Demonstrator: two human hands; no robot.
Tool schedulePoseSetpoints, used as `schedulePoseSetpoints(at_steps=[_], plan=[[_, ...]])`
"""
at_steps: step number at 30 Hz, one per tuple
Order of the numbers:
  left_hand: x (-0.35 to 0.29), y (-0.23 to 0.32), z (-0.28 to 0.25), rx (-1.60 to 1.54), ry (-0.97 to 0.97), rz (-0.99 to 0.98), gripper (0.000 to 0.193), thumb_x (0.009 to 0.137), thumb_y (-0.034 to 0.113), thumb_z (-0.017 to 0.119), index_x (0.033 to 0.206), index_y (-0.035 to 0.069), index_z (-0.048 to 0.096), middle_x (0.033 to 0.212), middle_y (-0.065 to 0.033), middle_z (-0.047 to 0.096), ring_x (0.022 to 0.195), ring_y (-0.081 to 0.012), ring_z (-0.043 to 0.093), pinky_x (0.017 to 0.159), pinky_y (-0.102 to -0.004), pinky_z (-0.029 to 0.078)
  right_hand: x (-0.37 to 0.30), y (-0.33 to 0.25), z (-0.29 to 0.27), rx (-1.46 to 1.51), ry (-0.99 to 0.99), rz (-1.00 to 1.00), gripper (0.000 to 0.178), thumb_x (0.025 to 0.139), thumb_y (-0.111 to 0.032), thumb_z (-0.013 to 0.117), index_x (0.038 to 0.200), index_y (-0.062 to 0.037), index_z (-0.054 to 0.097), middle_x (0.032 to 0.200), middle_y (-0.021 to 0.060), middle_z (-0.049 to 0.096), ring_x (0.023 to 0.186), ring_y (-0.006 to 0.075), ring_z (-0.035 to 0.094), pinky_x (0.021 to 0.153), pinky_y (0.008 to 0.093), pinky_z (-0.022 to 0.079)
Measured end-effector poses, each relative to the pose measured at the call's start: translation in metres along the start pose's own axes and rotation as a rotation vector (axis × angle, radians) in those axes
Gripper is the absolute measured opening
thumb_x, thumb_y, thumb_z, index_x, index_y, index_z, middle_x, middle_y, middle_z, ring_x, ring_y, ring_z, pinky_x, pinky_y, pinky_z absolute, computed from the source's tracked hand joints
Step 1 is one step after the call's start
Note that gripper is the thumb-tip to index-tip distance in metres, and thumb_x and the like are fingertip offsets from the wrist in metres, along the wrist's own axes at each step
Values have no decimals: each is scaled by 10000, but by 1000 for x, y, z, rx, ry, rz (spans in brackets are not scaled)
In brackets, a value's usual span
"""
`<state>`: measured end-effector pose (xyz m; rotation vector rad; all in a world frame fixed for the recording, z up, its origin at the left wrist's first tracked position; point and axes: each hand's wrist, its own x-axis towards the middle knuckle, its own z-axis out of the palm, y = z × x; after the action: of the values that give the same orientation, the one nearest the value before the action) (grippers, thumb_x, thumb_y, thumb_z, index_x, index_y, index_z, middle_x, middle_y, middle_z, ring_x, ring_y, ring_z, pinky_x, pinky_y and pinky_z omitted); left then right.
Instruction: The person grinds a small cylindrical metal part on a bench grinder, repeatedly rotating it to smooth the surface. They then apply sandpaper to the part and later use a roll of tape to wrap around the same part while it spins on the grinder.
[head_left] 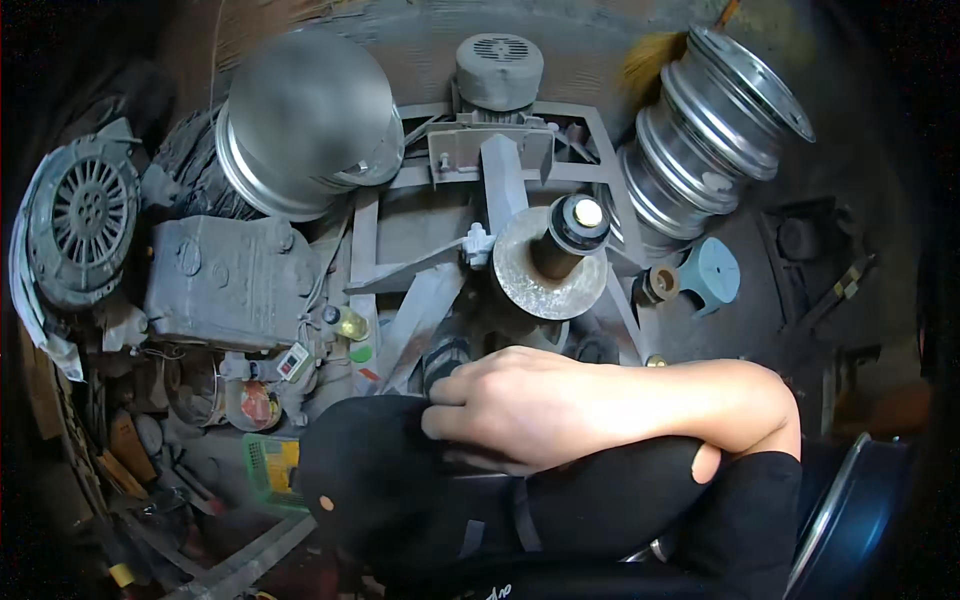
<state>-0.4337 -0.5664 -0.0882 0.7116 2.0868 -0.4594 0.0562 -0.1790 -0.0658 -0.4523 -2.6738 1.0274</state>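
Presently: one bare right hand (495, 408), fingers curled, underside hidden, any grip impossible to tell, by a black-clothed leg (375, 450); one round grey metal disc (522, 275) around a black-topped spindle (572, 238), one o'clock from the hand; one grey vented motor (499, 78), twelve o'clock.

A round, pale grey metal disc (522, 268), worn and mottled, sits tilted on the grey metal frame (420, 315), its broad face visible. From its middle rises a stout brownish shaft (553, 259), leaning up and to the right. A glossy black collar (576, 236) rings the upper end, topped by a round, brightly shining tip (588, 212).
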Motion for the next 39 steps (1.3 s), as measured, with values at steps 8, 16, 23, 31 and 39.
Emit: schedulePoseSetpoints(at_steps=[8, 16, 23, 31, 39], plan=[[-56, 337, -72, -352, 887, 1364, 131, 778, 48, 711, 877, -31, 681, 910, -135, 658, 842, -256, 611, 778, -340, 481, -14, 0, -43, 98, 603, -62, 265, 823, -134, 782, 1021, -35, 636, 915, 129, 622, 866, 330, 648, 748, 406, 533], [-81, 510, -86, -246, 596, 2014, 188, 762, 79, 833, 881, -9, 717, 836, -130, 703, 747, -259, 655, 721, -346, 486, -46, -10, -68, 202, 962, 90, 346, 814, -141, 842, 1083, -18, 663, 1000, 86, 678, 834, 167, 659, 608, 264, 538], [-98, 555, -60, -56, 697, 2148, 209, 752, 100, 838, 927, 46, 736, 841, -61, 714, 736, -223, 660, 727, -334, 459, -71, -7, -73, 57, 1015, 173, 272, 825, -30, 783, 1069, -1, 666, 970, 114, 685, 801, 206, 684, 655, 292, 549], [-102, 574, -43, -85, 782, 2158, 185, 763, 89, 824, 917, 52, 728, 781, -53, 673, 647, -219, 593, 677, -338, 423, -85, 7, -71, 14, 1089, 122, 176, 803, 9, 777, 954, 17, 686, 925, 152, 707, 809, 272, 698, 742, 343, 551], [-97, 582, -36, -126, 701, 2161, 173, 775, 88, 817, 915, 48, 724, 773, -60, 660, 655, -223, 591, 680, -336, 423, -88, 3, -75, 46, 1107, 220, 163, 793, 1, 791, 929, 5, 702, 881, 119, 665, 766, 237, 667, 688, 320, 535]])
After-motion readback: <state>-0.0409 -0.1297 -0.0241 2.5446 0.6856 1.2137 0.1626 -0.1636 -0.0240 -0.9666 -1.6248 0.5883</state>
